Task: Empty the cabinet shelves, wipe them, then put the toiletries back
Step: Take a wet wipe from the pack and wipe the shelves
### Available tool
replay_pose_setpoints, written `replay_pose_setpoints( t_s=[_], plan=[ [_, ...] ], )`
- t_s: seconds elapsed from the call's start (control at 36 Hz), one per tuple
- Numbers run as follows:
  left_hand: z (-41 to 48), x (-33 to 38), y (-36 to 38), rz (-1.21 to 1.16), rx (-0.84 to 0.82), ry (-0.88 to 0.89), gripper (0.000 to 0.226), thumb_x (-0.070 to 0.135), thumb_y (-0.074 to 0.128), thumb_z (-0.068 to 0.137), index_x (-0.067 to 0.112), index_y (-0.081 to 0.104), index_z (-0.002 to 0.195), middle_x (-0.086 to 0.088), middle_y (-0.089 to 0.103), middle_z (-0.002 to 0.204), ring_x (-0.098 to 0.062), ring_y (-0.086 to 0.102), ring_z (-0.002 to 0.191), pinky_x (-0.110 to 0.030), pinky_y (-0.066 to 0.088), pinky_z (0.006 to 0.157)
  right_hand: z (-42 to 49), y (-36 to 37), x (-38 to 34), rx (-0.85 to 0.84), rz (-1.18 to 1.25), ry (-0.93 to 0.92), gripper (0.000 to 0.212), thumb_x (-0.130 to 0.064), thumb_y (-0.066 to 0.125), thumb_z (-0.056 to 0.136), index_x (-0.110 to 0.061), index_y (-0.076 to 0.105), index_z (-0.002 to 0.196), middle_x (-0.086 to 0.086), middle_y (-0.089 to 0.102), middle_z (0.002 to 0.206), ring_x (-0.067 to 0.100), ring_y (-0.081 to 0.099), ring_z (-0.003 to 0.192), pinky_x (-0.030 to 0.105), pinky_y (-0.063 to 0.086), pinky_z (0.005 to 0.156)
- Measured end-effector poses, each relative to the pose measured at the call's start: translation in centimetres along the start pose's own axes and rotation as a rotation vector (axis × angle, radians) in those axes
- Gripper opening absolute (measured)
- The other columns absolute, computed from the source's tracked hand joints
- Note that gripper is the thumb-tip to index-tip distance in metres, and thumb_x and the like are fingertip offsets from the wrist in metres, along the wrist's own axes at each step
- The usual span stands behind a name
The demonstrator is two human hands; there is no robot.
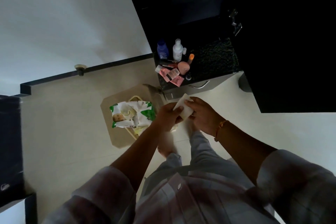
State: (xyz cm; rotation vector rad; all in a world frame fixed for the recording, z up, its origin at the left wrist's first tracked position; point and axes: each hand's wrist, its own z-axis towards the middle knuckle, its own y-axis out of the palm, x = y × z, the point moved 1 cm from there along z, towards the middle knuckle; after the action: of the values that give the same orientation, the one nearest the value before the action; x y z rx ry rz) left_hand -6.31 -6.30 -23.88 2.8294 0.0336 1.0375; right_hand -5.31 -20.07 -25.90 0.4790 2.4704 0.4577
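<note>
A folded white wipe (184, 107) is held between both hands at waist height. My left hand (168, 116) pinches its lower edge and my right hand (203, 114) pinches its upper right side. Left of the hands, a green-and-white pack of baby wipes (132, 114) lies in a beige basket (116, 132). Toiletries stand and lie on the dark speckled countertop (216, 60): a blue bottle (162, 49), a white bottle (177, 49), an orange-capped tube (190, 58), a pink round case (183, 68) and pink tubes (172, 75). Above them the black cabinet (200, 5) is dark inside.
A drawer with a metal handle (199, 85) sits under the countertop. An open black cabinet door (291, 51) hangs at the right with its hinges (235, 22) showing. A dark skirting (87, 71) runs along the white wall. The floor is pale tile.
</note>
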Motion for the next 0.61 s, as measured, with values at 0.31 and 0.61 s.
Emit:
replay_pose_setpoints(
  t_s=[0.31,0.61],
  plan=[
    [6.5,1.6,6.7,0.221,0.013,-0.016,0.022,0.014,0.060,0.094,0.005,0.054,0.113,-0.012,0.071,0.086,-0.024,0.071,0.074,-0.038,0.056,0.079,-0.2,-5.4,-5.2,0.464,-0.253,-0.315,0.027,-0.001,0.069,0.084,-0.013,0.052,0.102,0.009,0.065,0.097,0.021,0.066,0.085,0.036,0.060,0.075],
    [12.3,2.9,12.5,1.227,0.029,0.407,0.070,0.029,0.060,0.094,0.009,0.025,0.151,-0.015,0.035,0.152,-0.029,0.036,0.138,-0.037,0.032,0.109,6.0,-11.3,-10.2,0.764,-1.327,-0.618,0.043,0.000,0.042,0.095,-0.006,0.054,0.135,0.009,0.054,0.139,0.023,0.052,0.125,0.019,0.039,0.095]
  ],
)
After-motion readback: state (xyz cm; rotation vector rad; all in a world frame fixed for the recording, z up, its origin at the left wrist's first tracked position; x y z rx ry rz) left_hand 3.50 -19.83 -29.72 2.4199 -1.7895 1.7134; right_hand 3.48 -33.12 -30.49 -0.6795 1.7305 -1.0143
